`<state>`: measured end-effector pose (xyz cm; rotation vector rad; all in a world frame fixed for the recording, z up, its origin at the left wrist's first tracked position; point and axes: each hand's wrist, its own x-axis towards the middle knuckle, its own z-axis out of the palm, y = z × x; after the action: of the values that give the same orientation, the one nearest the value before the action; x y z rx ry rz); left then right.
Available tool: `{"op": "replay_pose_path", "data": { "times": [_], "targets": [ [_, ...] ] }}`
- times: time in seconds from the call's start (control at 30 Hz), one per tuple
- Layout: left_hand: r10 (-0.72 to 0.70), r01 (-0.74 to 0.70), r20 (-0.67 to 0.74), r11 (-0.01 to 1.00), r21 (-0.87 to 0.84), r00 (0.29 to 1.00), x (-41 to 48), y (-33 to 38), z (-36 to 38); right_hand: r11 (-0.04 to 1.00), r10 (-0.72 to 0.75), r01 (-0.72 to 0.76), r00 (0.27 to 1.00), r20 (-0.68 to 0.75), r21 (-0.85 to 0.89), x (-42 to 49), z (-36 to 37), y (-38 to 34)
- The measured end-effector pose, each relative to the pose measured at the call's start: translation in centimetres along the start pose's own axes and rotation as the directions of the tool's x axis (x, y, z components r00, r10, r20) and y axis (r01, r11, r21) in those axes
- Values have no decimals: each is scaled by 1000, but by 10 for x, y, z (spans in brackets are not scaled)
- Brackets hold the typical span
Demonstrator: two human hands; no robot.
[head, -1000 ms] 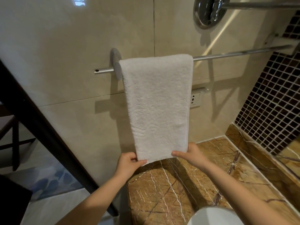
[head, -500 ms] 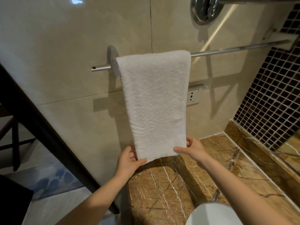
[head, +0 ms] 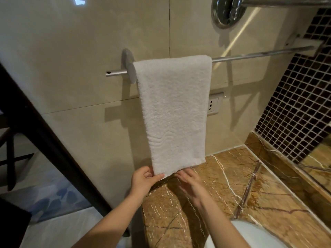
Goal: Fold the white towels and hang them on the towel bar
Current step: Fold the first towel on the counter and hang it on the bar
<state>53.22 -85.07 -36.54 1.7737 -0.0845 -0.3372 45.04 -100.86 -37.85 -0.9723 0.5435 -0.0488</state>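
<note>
A white towel [head: 172, 111] of nubby terry, folded into a long narrow band, hangs over the towel bar [head: 250, 55] at its left end, draped flat against the wall; a faint wavy pattern is pressed into the pile near its lower part, and a plain hem runs along the bottom edge. The bar is a slim, straight tube of brushed metal; a round disc mount [head: 127, 59] fixes it to the wall just left of the towel, and the tube's short open end sticks out beyond the disc.

The left hand [head: 143, 179] pinches the towel's lower left corner, with the thumb lying over the front of the cloth and the other fingers [head: 146, 173] curled behind it. The right hand [head: 191, 183] is beneath the hem just beside the left, slightly blurred; its fingers [head: 180, 174] are stretched out and released, grasping nothing, their tips at the bottom edge.

Below lies the desk [head: 232, 194], a polished brown marble slab streaked with pale and dark veins; the curved rim of a white basin [head: 259, 235] shows at the lower edge. The wall [head: 89, 51] is large glossy beige tile; a white socket [head: 214, 104] sits partly behind the towel's right edge; to the right is a dark mosaic [head: 295, 104] of small squares; a chrome fitting [head: 226, 11] gleams above; a dark door frame [head: 44, 140] slants across the left.
</note>
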Motion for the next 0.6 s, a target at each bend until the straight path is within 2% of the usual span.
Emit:
{"op": "replay_pose_path", "data": {
  "times": [0.13,0.27,0.37,0.43,0.5,0.53,0.6],
  "targets": [
    [13,-13,54,1000,9,998,1,2,0,995,33,-45,991,132,89,0,39,24],
    [126,-149,128,971,189,984,12,11,-13,980,-37,12,992,122,198,6,61,31],
    [238,-305,220,883,357,946,9,35,-33,964,-75,53,994,78,259,9,67,33],
    [386,-439,208,799,412,899,6,63,-50,954,-56,38,997,51,298,14,68,36],
    [602,-607,166,669,429,781,1,104,-67,962,-30,19,999,35,271,17,70,37],
    [708,-690,157,573,443,689,-3,127,-74,967,-29,18,999,37,253,19,71,38],
    [884,-809,162,311,500,440,-13,175,-85,966,-28,19,999,30,258,21,73,41]
  ]
}}
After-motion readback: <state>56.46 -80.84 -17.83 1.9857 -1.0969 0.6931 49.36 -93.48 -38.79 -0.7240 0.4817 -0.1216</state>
